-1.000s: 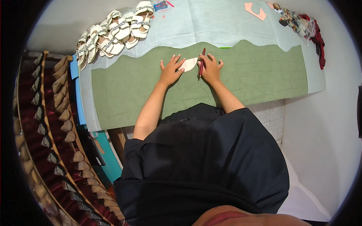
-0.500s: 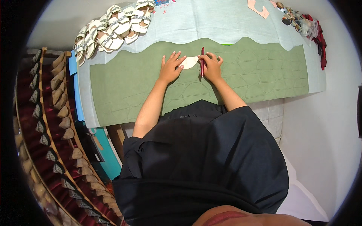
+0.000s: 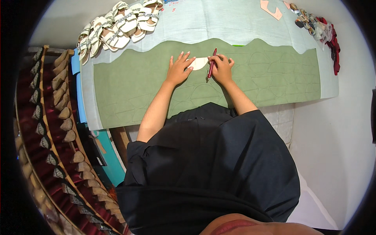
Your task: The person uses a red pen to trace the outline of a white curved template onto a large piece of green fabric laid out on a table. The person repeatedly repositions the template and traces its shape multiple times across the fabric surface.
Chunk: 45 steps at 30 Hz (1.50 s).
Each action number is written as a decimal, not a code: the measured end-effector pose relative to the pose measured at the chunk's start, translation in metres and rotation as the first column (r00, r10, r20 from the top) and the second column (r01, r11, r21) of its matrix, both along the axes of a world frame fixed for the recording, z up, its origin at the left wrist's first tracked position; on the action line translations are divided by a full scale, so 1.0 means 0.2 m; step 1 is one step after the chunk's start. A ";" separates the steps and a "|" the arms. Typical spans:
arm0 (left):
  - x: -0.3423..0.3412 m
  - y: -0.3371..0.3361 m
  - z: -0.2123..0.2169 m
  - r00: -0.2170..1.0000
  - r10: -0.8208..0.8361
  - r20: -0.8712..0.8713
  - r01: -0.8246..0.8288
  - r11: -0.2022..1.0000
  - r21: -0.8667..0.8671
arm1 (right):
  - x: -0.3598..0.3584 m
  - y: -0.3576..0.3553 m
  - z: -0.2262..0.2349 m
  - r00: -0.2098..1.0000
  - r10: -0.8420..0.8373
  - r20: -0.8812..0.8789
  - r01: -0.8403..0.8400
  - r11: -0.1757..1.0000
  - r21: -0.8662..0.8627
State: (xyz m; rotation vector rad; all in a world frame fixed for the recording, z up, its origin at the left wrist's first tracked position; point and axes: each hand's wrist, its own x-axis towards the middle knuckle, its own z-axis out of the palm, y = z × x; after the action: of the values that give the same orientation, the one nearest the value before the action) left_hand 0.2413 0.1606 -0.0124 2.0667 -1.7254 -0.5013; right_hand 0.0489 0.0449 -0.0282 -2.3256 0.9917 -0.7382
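A sheet of green material [image 3: 133, 86] with one wavy far edge lies across the table, and outlines of curved shapes are drawn over its middle and right. On it rests a small white half-round template [image 3: 200, 64]. My left hand [image 3: 180, 69] lies over the template's left end, fingers spread, pressing it flat. Just right of the template, my right hand [image 3: 222, 68] grips a dark red pen [image 3: 212, 65]. The pen slants across my fingers, its lower end toward me. Whether its lower tip touches the sheet I cannot tell.
White sandals [image 3: 125, 21] are heaped at the table's far left. Pinkish cut pieces [image 3: 270, 10] lie at the back right, near small round items [image 3: 304, 19] and a dark red cloth [image 3: 335, 51]. Racks of shoe parts [image 3: 62, 86] stand on my left; a white wall [image 3: 333, 133] rises on the right.
The pen has tilted more, its top leaning to the right. My right hand has shifted slightly right; my left hand still holds the template down.
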 end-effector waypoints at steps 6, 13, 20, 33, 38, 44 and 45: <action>0.00 0.00 0.00 1.000 0.004 0.022 -0.004 1.000 0.003 | 0.00 0.01 0.02 1.000 -0.002 -0.025 0.003 1.000 0.010; -0.06 0.02 0.00 0.988 0.151 0.001 -0.150 0.978 -0.143 | 0.00 0.01 0.01 0.998 -0.029 -0.055 0.030 0.999 0.011; -0.23 0.11 -0.02 0.969 0.165 0.182 -0.114 0.959 -0.259 | 0.01 0.02 0.00 0.996 -0.064 -0.058 0.060 0.996 -0.069; -0.31 0.14 0.08 0.969 0.099 0.226 -0.071 0.989 -0.132 | 0.39 0.08 0.15 0.982 -0.043 0.184 -0.023 0.938 0.345; -0.31 0.14 0.05 0.963 0.115 0.246 -0.074 0.983 -0.168 | 0.45 0.08 0.09 0.990 -0.004 0.139 -0.041 0.945 0.324; -0.30 0.15 0.03 0.954 0.119 0.276 -0.069 0.981 -0.183 | 0.44 0.06 0.04 0.995 0.018 0.095 -0.044 0.961 0.275; -0.30 0.15 0.03 0.952 0.117 0.283 -0.067 0.982 -0.178 | 0.44 0.05 0.04 0.996 0.030 0.088 -0.053 0.961 0.270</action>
State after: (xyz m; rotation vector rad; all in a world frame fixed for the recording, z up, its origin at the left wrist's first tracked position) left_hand 0.1811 0.1905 -0.0073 2.1703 -1.7490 -0.0184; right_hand 0.1373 0.0555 -0.0205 -2.0557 0.9409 -0.6326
